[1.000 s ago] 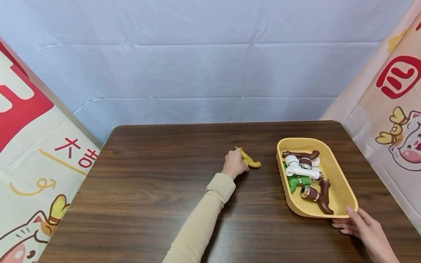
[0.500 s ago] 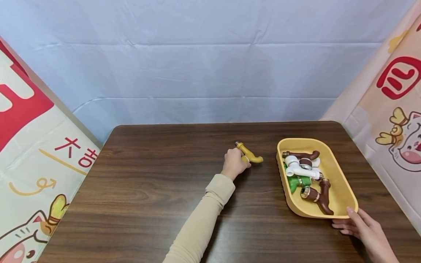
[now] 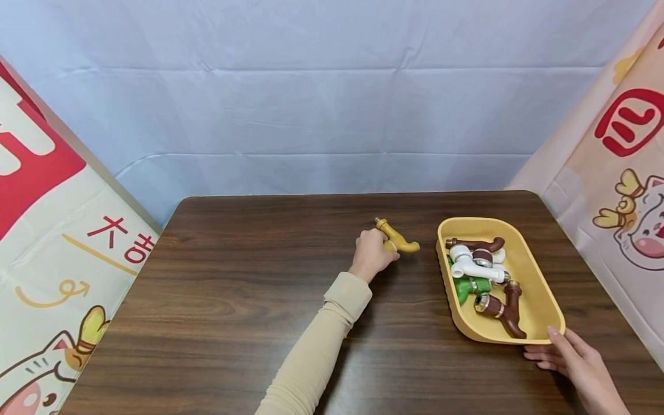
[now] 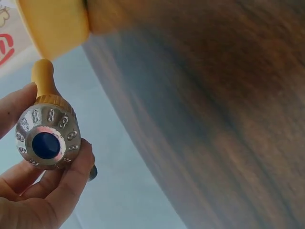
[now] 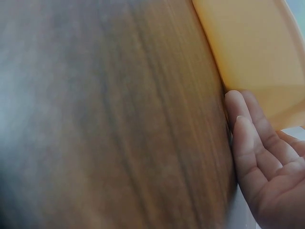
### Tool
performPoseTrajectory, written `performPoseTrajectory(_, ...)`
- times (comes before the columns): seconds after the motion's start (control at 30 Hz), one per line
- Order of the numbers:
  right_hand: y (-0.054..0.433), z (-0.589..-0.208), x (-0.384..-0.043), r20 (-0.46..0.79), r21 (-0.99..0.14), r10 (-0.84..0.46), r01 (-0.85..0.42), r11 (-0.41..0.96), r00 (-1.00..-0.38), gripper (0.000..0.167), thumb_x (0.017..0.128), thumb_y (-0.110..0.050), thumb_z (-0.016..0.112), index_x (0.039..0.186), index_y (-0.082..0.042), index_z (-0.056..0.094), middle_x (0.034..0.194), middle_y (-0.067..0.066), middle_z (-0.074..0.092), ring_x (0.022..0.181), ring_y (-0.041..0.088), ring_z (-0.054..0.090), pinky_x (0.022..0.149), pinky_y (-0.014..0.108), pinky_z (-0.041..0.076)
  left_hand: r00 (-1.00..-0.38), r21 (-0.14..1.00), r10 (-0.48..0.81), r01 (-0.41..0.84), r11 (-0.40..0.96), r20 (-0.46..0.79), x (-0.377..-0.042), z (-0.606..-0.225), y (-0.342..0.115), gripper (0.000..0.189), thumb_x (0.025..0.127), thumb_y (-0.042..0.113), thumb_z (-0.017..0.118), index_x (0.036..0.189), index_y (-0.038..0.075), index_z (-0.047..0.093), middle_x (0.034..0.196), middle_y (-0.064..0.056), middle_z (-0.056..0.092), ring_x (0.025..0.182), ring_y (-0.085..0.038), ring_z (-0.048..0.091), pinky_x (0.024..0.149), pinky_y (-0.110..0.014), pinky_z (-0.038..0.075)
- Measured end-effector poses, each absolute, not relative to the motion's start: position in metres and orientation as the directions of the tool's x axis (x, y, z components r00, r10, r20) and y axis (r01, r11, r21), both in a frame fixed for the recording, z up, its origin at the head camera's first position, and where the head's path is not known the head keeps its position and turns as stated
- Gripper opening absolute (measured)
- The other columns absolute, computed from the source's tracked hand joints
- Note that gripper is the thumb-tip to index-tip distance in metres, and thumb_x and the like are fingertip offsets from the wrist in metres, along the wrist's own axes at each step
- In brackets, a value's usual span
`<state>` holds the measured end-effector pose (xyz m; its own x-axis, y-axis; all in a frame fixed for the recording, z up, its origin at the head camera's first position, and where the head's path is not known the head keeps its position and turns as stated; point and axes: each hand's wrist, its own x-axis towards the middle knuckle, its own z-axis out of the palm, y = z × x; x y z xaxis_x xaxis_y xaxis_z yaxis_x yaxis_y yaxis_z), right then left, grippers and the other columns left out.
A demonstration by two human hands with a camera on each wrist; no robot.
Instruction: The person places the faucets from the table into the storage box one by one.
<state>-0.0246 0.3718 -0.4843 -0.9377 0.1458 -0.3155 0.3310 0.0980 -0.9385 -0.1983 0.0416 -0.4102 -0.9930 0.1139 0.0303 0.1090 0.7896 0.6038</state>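
Near the table's middle my left hand (image 3: 369,253) pinches a yellow faucet (image 3: 403,244) by its handle end. Up close in the left wrist view, thumb and fingers surround the faucet's (image 4: 44,78) silver ribbed cap, which has a dark blue centre. At the right, my right hand (image 3: 586,369) holds the near right corner of a yellow tray (image 3: 539,300), thumb over the rim and fingers below outside. The right wrist view has those fingers against the tray's outer wall (image 5: 259,47). Inside lie brown faucets (image 3: 510,311), a white faucet (image 3: 477,270) and a green one (image 3: 461,289), partly overlapping.
The dark wooden table (image 3: 233,288) has its back edge near a pale cloth backdrop (image 3: 311,115). Printed cloths hang at both sides. Between the yellow faucet and the tray's left wall is a short gap of tabletop.
My left hand has moved the yellow faucet slightly away from me and to the right, and more of it shows. The right hand and tray have stayed put.
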Motion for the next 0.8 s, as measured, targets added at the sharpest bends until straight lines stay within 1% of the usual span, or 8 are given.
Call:
performPoseTrajectory(0.13, 0.372, -0.484, -0.025, -0.324, -0.936, 0.149, 0.339, 0.093, -0.934, 0.028, 0.096, -0.036, 0.041, 0.108, -0.010, 0.039, 0.071, 0.004, 0.068, 0.067, 0.012, 0.066, 0.057, 0.029, 0.052, -0.991, 0.613, 0.130, 0.119, 0.781, 0.027, -0.196, -0.405, 0.043, 0.036, 0.071, 0.022, 0.079, 0.102, 0.007, 0.070, 0.093, -0.006, 0.066, 0.071, -0.014, 0.059, 0.053, -0.018, 0.043)
performPoseTrajectory(0.33, 0.372, -0.484, -0.027, -0.355, -0.916, 0.164, 0.378, 0.136, -0.920, 0.035, 0.096, -0.040, 0.040, 0.110, -0.009, 0.037, 0.070, 0.003, 0.068, 0.067, 0.011, 0.066, 0.057, 0.029, 0.052, -0.986, 0.609, 0.159, 0.158, 0.777, 0.053, -0.191, -0.398, 0.046, 0.038, 0.071, 0.022, 0.079, 0.104, 0.007, 0.069, 0.095, -0.005, 0.067, 0.072, -0.013, 0.060, 0.053, -0.016, 0.042)
performPoseTrajectory(0.67, 0.371, -0.482, -0.027, -0.355, -0.912, 0.167, 0.380, 0.155, -0.920, 0.044, 0.096, -0.039, 0.039, 0.113, 0.001, 0.036, 0.070, 0.004, 0.068, 0.067, 0.012, 0.066, 0.057, 0.030, 0.052, -0.984, 0.616, 0.168, 0.170, 0.769, 0.061, -0.189, -0.387, 0.050, 0.041, 0.071, 0.023, 0.079, 0.107, 0.007, 0.068, 0.097, -0.005, 0.065, 0.074, -0.012, 0.059, 0.054, -0.016, 0.042)
performPoseTrajectory(0.8, 0.372, -0.484, -0.027, -0.343, -0.921, 0.165, 0.366, 0.134, -0.925, 0.041, 0.096, -0.038, 0.040, 0.112, 0.001, 0.036, 0.070, 0.005, 0.068, 0.066, 0.013, 0.066, 0.056, 0.030, 0.052, -0.984, 0.614, 0.169, 0.170, 0.771, 0.060, -0.189, -0.384, 0.050, 0.041, 0.070, 0.023, 0.080, 0.106, 0.007, 0.068, 0.096, -0.004, 0.065, 0.073, -0.012, 0.058, 0.053, -0.016, 0.042)
